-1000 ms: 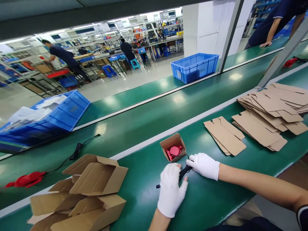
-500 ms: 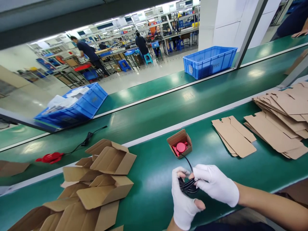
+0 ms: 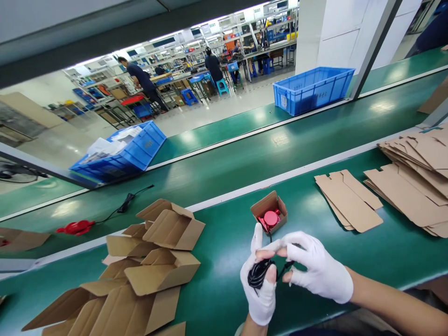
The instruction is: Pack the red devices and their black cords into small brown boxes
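My left hand (image 3: 258,298), in a white glove with bare fingertips, is closed around a coiled black cable (image 3: 257,274), thumb pressed over the loops. Close on its right, my right hand (image 3: 318,270), gloved alike, has a short end of the cable between thumb and fingers; its fingertips meet those of the left. Just beyond the hands stands a small open cardboard box (image 3: 283,223). Inside it lies a round red device (image 3: 271,218), and a stretch of black cable runs from it down toward my hands, partly hidden by the fingers.
Folded-open cardboard boxes (image 3: 157,275) pile up at left. Flat cardboard blanks (image 3: 350,200) lie at right. On the green conveyor (image 3: 224,177) behind, another red device (image 3: 76,227) trails its cable. Two blue crates (image 3: 315,93) stand along the far edge; people work in the background.
The coil has shifted left and is now gripped under my left thumb. My right hand has moved off the coil to the cable's end, its fingers more spread. The view has swung slightly left.
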`<move>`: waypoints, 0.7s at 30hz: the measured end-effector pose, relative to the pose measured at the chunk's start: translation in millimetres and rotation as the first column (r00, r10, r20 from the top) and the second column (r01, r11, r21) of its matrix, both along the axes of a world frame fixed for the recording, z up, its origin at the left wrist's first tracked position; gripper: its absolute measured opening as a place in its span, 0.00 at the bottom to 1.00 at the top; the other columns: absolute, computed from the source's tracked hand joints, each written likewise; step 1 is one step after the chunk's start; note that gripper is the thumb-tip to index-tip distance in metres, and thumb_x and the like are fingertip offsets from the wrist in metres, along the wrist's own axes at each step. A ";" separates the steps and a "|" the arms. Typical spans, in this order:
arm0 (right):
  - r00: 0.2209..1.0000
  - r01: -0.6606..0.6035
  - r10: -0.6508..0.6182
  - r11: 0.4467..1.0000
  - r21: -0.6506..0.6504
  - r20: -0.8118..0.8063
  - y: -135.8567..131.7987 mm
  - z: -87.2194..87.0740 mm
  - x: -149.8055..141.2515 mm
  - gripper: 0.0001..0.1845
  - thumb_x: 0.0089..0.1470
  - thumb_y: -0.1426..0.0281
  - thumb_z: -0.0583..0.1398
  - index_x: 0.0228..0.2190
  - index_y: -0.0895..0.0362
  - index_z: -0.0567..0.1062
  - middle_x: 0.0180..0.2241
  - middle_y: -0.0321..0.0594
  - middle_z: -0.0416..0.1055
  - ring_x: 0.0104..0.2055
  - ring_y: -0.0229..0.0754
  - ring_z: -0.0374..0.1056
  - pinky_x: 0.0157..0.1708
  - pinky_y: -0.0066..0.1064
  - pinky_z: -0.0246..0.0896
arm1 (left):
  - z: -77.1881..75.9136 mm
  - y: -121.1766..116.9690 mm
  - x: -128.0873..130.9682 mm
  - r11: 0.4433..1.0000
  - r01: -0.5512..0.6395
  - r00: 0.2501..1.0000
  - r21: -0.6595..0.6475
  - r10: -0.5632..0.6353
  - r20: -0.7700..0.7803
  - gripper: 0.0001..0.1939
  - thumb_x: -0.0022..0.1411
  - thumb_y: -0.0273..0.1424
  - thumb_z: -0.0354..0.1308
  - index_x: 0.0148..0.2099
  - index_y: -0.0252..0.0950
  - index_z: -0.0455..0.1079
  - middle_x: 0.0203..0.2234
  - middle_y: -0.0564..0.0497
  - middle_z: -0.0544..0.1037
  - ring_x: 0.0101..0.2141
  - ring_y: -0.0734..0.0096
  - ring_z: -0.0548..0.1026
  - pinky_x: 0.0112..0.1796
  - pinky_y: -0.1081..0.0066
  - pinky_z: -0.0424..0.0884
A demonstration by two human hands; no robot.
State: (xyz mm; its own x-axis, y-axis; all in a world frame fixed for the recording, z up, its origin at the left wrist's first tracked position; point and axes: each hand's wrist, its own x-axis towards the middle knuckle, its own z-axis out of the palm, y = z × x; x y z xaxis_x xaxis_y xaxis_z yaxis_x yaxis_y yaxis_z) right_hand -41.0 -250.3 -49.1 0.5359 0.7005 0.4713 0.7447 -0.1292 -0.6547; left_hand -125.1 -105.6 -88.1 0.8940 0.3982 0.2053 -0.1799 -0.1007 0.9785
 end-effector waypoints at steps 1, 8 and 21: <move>1.000 -0.020 0.020 1.000 -0.023 -0.003 -0.5 2.0 3.0 0.15 0.61 0.62 0.57 0.47 0.56 0.69 0.42 0.46 0.67 0.43 0.44 0.63 0.43 0.37 0.59 | -1.1 2.9 1.0 0.998 0.026 1.000 0.064 -0.025 -0.018 0.19 0.62 0.48 0.51 0.40 0.36 0.70 0.46 0.41 0.73 0.56 0.47 0.63 0.53 0.48 0.64; 0.959 -0.178 0.116 0.957 -0.227 -0.260 12.9 8.2 16.4 0.07 0.48 0.71 0.65 0.29 0.59 0.72 0.29 0.34 0.65 0.33 0.39 0.61 0.36 0.30 0.56 | 10.5 11.7 12.9 0.909 0.173 0.983 0.378 -0.134 -0.127 0.31 0.56 0.59 0.48 0.45 0.41 0.73 0.58 0.43 0.60 0.60 0.40 0.55 0.53 0.43 0.61; 0.754 0.511 -0.276 0.817 -0.267 0.596 6.1 24.4 44.3 0.09 0.59 0.77 0.53 0.40 0.60 0.72 0.34 0.42 0.70 0.31 0.44 0.63 0.29 0.34 0.55 | -50.7 17.2 71.1 0.717 -0.195 0.967 0.669 0.255 0.009 0.44 0.55 0.42 0.62 0.66 0.32 0.44 0.50 0.36 0.68 0.51 0.50 0.68 0.51 0.53 0.66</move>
